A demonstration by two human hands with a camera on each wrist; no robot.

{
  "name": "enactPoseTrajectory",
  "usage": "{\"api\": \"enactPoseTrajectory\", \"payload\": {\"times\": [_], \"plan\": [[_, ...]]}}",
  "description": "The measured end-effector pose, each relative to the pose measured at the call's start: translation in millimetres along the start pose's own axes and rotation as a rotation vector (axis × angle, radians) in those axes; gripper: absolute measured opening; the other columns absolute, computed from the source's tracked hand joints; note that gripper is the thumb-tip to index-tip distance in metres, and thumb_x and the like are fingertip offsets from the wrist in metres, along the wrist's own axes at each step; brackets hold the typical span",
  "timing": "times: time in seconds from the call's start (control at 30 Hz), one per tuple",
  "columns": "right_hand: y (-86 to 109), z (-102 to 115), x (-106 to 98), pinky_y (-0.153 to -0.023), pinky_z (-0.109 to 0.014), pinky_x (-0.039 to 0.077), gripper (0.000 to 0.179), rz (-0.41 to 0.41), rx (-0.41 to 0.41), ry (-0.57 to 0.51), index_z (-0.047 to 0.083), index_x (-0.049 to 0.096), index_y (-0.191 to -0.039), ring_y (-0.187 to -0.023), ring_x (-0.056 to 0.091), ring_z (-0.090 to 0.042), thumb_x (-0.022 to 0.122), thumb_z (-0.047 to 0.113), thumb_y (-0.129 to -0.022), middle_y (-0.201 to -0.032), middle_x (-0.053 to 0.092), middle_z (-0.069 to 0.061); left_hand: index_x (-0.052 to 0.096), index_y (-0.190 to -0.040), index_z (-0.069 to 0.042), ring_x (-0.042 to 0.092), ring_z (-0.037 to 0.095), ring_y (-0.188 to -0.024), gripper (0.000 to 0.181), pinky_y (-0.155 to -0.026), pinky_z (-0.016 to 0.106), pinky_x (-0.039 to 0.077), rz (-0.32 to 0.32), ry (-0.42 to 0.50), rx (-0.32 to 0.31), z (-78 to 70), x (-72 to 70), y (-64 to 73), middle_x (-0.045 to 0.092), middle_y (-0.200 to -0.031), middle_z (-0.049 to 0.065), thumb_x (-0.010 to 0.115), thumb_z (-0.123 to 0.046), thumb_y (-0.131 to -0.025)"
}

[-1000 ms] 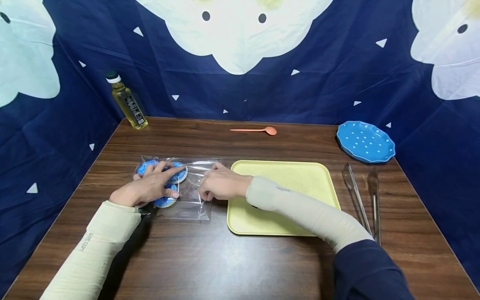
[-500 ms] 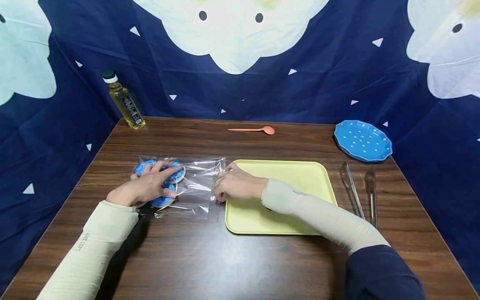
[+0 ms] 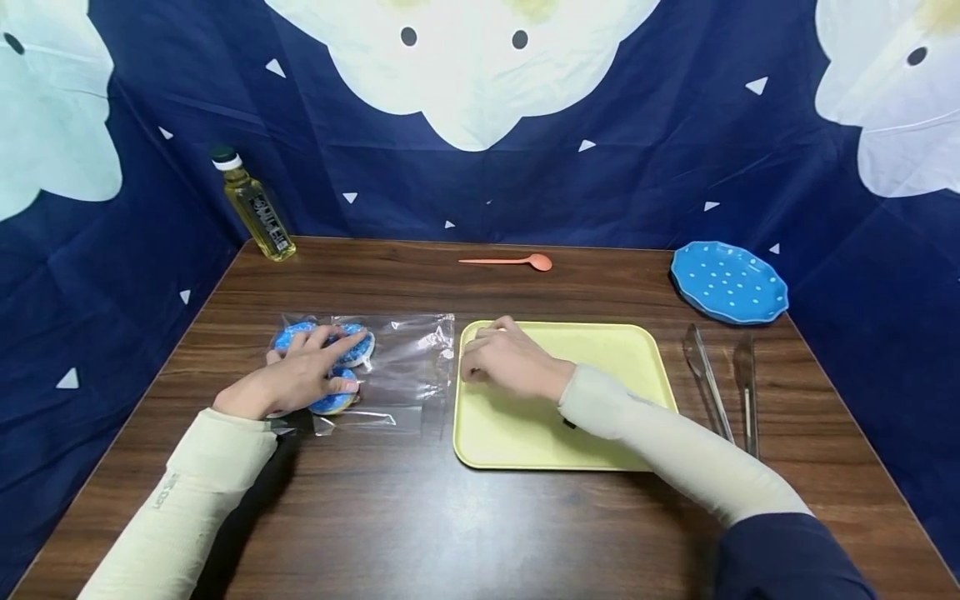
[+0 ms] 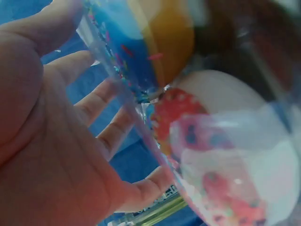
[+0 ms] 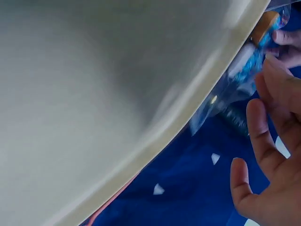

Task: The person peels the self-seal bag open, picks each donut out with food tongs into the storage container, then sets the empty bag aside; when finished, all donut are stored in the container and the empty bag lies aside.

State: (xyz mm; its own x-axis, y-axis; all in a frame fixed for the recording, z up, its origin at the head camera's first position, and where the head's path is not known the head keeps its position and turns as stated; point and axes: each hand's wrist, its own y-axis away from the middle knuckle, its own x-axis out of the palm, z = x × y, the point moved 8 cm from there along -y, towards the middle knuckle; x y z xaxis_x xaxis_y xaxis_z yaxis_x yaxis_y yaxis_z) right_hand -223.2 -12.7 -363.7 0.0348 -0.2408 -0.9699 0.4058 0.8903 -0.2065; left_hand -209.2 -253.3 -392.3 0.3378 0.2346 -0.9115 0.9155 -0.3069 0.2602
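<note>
left hand (image 3: 292,377), grip spread, partly hides bagged blue discs (image 3: 333,403); right hand (image 3: 513,362), grip loosely spread, obscures some tray (image 3: 510,442).

A bottle of yellow liquid (image 3: 257,208) with a dark cap and a black label stands at the far left corner of the wooden table (image 3: 375,517). An orange spoon (image 3: 537,262) lies near the back edge. At the far right sits a blue scalloped plate (image 3: 729,283) with white dots; two long metal utensils (image 3: 715,392) lie side by side just in front. Navy cloth (image 3: 637,187) with white shapes hangs behind.
</note>
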Motion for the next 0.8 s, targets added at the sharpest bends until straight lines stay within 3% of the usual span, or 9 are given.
{"api": "enactPoseTrajectory", "payload": {"times": [0.2,0.3,0.43,0.53,0.63,0.8], "plan": [[38.2,-17,-19,-0.092,-0.047,0.039,0.015,-0.059,0.08,0.0,0.023,0.074,-0.082,-0.083,0.057,-0.01,0.082,0.01,-0.082,-0.083,0.067,0.015,0.035,-0.157,-0.016,0.021,0.052,-0.138,0.066,-0.092,0.079,0.021,-0.106,0.008,0.018,-0.7,-8.0,3.4,0.025,-0.156,0.022,0.062,-0.037,-0.101],[56.7,-23,-25,-0.091,-0.048,0.039,0.015,-0.073,0.118,-0.009,0.023,0.074,-0.082,-0.082,0.057,-0.009,0.083,0.011,-0.08,-0.082,0.066,0.015,0.049,-0.149,-0.01,0.035,0.05,-0.133,0.055,-0.096,0.075,0.029,-0.185,-0.055,0.091,-5.9,-17.9,4.2,0.041,-0.148,0.023,0.066,-0.028,-0.1],[79.2,-26,-30,-0.091,-0.046,0.039,0.015,-0.09,0.155,-0.01,0.023,0.075,-0.082,-0.083,0.058,-0.01,0.084,0.011,-0.08,-0.084,0.068,0.015,0.067,-0.127,-0.001,0.055,0.045,-0.119,0.034,-0.095,0.064,0.045,-0.267,-0.139,0.177,-11.6,-27.8,7.0,0.06,-0.127,0.023,0.07,-0.014,-0.096],[96.2,-28,-32,-0.091,-0.044,0.04,0.014,-0.092,0.189,-0.014,0.023,0.076,-0.084,-0.084,0.06,-0.009,0.084,0.012,-0.081,-0.086,0.069,0.016,0.072,-0.117,-0.002,0.059,0.042,-0.117,0.024,-0.095,0.059,0.048,-0.249,-0.158,0.164,-11.4,-27.0,7.4,0.065,-0.121,0.02,0.071,-0.011,-0.095],[113.1,-30,-36,-0.09,-0.044,0.039,0.016,-0.096,0.224,-0.017,0.022,0.076,-0.085,-0.085,0.061,-0.009,0.085,0.01,-0.08,-0.087,0.069,0.016,0.073,-0.117,-0.005,0.059,0.041,-0.118,0.024,-0.093,0.06,0.049,-0.227,-0.181,0.125,-9.9,-25.3,7.7,0.065,-0.123,0.018,0.072,-0.013,-0.094],[144.1,-35,-53,-0.084,-0.046,0.045,0.018,-0.146,0.304,0.033,0.017,0.077,-0.087,-0.086,0.066,-0.016,0.087,0.006,-0.076,-0.088,0.072,0.009,0.074,-0.118,-0.006,0.059,0.042,-0.117,0.027,-0.086,0.062,0.051,-0.253,-0.216,0.094,-7.1,-27.0,7.4,0.065,-0.125,0.019,0.074,-0.016,-0.093]]}}
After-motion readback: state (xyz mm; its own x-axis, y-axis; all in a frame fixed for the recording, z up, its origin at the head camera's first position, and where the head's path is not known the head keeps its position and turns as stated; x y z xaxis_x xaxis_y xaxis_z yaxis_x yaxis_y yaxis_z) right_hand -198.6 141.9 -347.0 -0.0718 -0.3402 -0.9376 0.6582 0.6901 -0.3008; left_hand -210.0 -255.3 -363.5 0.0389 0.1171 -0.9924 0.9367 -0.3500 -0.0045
